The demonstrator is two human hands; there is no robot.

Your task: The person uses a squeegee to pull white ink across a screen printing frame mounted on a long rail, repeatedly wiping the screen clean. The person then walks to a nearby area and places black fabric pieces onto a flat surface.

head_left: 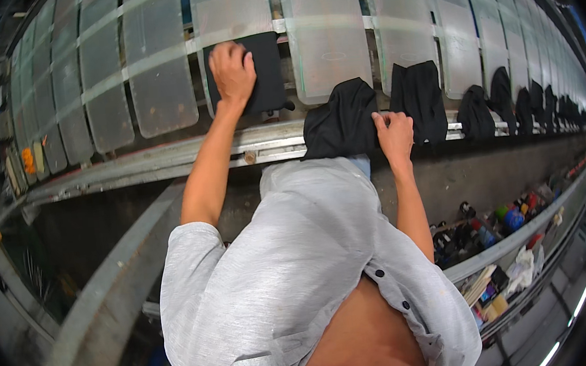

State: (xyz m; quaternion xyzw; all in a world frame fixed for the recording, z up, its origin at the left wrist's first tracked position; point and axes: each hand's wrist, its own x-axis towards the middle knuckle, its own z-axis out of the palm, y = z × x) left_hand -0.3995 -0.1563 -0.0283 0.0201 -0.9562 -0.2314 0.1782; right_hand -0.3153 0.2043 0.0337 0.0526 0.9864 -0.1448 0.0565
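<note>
A black fabric piece [265, 73] lies flat over the near end of a translucent panel [230, 9]. My left hand [232, 76] rests on it, fingers bent and thumb apart, pressing the fabric without gripping it. Directly in front of my body, a crumpled black cloth [340, 122] drapes over the metal rail [184, 154]. My right hand [395, 133] has its thumb and forefinger pinched at this cloth's right edge; the fingertips partly hide the hold. Just behind that hand, another black cloth [419, 97] hangs over the end of a neighbouring panel.
A long row of similar panels [155, 69] runs left and right. More black cloths [475, 112] hang along the rail to the right. Below right, a shelf [483, 256] carries bottles and assorted items. A grey beam [106, 293] slants at lower left.
</note>
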